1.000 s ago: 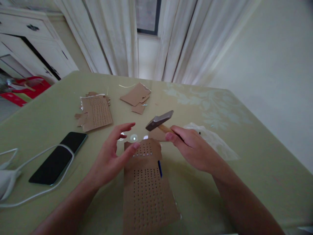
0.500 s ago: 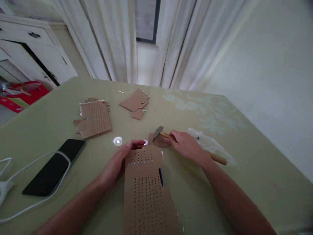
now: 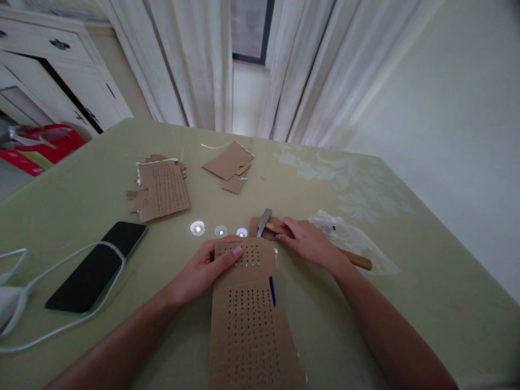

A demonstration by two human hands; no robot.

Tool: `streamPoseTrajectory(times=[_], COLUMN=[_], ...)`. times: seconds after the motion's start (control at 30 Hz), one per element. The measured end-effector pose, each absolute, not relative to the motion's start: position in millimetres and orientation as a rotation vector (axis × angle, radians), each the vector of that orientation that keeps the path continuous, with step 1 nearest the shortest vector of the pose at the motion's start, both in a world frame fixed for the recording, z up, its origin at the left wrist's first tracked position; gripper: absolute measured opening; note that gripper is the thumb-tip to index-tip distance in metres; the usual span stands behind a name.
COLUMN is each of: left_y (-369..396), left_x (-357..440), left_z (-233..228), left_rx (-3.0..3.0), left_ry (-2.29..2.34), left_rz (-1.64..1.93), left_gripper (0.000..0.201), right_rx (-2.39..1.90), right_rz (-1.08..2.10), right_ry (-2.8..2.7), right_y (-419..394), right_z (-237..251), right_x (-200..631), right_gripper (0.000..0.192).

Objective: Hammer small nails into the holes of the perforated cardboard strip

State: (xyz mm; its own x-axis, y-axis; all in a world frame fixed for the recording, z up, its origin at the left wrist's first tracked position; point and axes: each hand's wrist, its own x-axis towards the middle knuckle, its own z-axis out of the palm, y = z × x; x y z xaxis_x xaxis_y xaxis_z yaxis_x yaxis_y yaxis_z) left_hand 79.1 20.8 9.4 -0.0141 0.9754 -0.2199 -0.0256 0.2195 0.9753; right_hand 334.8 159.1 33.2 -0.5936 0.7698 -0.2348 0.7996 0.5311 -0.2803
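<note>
A long piece of cardboard (image 3: 242, 280) with rows of punched holes lies in front of me, a line of small pale metal studs in its upper rows. Across its far left corner, my left hand (image 3: 205, 266) grips it, thumb on top and fingers at the far edge. My right hand (image 3: 305, 241) is closed round the wooden handle of a hammer (image 3: 265, 221). The hammer's metal head rests just past the cardboard's far end, over a small brown cardboard piece (image 3: 254, 223). A blue strip (image 3: 272, 291) shows at the cardboard's right edge.
A clear plastic bag (image 3: 357, 244) lies beyond my right wrist. To the left are a black phone (image 3: 97, 271), a white cable (image 3: 60, 331) and a holed cardboard stack (image 3: 164, 189). Cardboard scraps (image 3: 228, 161) lie farther back on the table (image 3: 325, 330).
My left hand has moved onto the cardboard, its thumb now over the studded rows. The hammer head has turned slightly, still in my right hand. The view has shifted a little.
</note>
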Motion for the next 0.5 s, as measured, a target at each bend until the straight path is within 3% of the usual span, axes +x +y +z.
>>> streamPoseTrajectory(times=[0.23,0.5], left_y=[23.6,21.4], left_x=[81.8,81.8], left_z=[14.1,14.4], left_rx=[1.239,1.341], left_ry=[1.324,1.429], left_rz=[1.243,1.335], left_gripper=[0.036,0.044], right_rx=[1.389,1.397], right_rz=[-0.514,-0.535], right_ry=[2.679,2.739], right_y=[153.0,149.3], right_z=[42.0,49.8], right_x=[332.8,333.0], right_gripper=[0.011,0.009])
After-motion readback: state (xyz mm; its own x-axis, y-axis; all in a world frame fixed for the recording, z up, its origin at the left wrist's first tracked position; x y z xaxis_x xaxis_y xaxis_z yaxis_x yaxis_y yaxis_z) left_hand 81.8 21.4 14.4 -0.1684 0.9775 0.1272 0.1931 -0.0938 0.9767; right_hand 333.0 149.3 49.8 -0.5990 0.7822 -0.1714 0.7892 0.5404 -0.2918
